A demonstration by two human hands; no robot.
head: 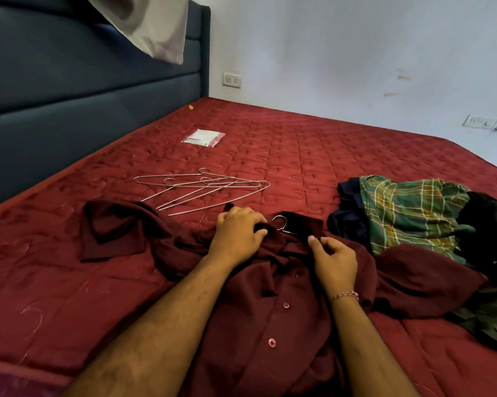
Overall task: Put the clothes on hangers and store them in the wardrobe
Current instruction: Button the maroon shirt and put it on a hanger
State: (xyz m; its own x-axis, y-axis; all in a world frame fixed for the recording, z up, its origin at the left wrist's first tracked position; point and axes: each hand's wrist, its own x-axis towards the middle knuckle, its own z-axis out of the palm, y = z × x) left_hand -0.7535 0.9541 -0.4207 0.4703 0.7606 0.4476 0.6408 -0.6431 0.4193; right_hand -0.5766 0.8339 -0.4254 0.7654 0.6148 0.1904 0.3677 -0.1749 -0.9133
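From the head camera, a maroon shirt (pixel 273 310) lies spread front-up on a red quilted mattress (pixel 313 156), its pink buttons showing down the placket and one sleeve thrown out to the left. A metal hanger (pixel 281 223) sits inside the shirt, only its hook poking out at the collar. The left hand (pixel 238 233) is on the collar just left of that hook, its grip curled round a fold of the collar cloth. The right hand (pixel 333 259), with a thread band at the wrist, rests on the shirt just right of the collar, thumb and fingers pinching the fabric there. Beyond the shirt, a loose bunch of spare wire hangers (pixel 201 187) lies on the mattress, touching the shirt's far edge. To the right is a heap of other clothes (pixel 413 213), a green checked piece on top. Farther back lies a small plastic packet (pixel 204 137), with a dark blue headboard (pixel 69 110) at left and a pillow (pixel 150 24) at the top.
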